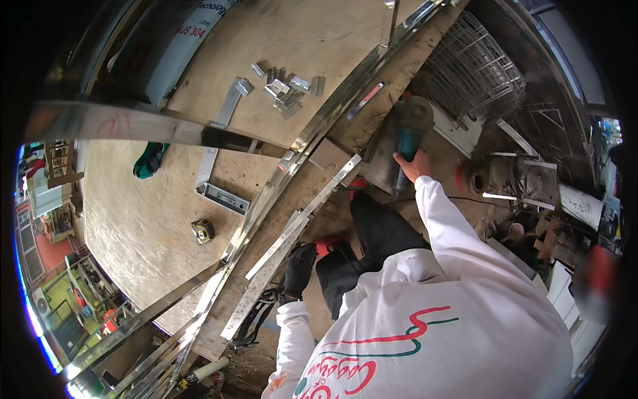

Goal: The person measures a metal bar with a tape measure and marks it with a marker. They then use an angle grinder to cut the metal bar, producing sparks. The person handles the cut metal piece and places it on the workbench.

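The bare right grip (415, 165) is closed around the rear of a teal angle grinder (408, 138), just beyond the edge of the worktop (133, 219); the black-gloved left grip (301, 269) is curled near pale metal strips (304, 218), whether pinching anything I cannot tell; farther out on the wood are a tape measure (203, 231) and small metal pieces (286, 93)

We wear a loose white sweatshirt (498, 326), its long sleeves (452, 219) reaching our wrists. Across the cloth run a wavy red line (385, 342) and a green one (379, 356), beside red script lettering (339, 370). A black glove (302, 263) covers our left hand (299, 272); our right hand (415, 166) is bare. Our trousers (385, 229) are black, our shoes (359, 184) red.
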Motion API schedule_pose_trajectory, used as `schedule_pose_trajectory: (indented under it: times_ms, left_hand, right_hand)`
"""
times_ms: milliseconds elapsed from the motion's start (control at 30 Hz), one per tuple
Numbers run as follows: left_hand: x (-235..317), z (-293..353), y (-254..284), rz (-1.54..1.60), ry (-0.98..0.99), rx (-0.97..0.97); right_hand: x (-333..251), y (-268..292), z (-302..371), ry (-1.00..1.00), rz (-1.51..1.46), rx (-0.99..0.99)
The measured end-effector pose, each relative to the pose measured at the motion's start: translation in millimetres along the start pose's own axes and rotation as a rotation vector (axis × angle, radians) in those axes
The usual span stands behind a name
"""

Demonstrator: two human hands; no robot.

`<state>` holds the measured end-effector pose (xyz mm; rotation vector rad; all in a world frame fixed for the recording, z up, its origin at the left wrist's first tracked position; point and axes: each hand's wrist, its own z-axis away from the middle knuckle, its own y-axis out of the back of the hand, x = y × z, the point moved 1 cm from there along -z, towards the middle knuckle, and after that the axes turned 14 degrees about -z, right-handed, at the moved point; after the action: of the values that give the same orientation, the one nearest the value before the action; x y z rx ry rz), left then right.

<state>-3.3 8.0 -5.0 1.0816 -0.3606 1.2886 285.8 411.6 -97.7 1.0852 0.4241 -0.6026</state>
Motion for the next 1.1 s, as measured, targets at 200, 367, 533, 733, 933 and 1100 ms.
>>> schedule_pose_trajectory:
  times_ms: [200, 367, 533, 733, 933, 1100]
  left_hand:
    - [-52.8, -8.7, -36.3, -0.026, 0.076, 0.134]
    - [-62.9, -4.8, -66.2, -0.120, -0.105, 0.398]
    - [81.3, -40.2, -34.2, -0.394, -0.325, 0.842]
    - [107.6, -94.3, -7.9, -0.508, -0.417, 0.850]
    - [101.6, -84.8, -0.4, -0.506, -0.336, 0.676]
    - [84.1, -88.8, 3.2, -0.543, -0.287, 0.751]
  right_hand:
    - [6.2, -13.5, -18.6, 0.071, -0.079, 0.180]
    - [18.7, -17.7, -21.4, 0.189, -0.161, 0.180]
    - [27.1, -18.3, -32.1, 0.200, -0.341, 0.179]
    - [15.7, -24.5, -31.4, 0.238, -0.275, 0.237]
    - [14.4, -27.1, -20.0, 0.229, -0.308, 0.159]
    - [15.7, -27.2, -26.0, 0.246, -0.204, 0.249]
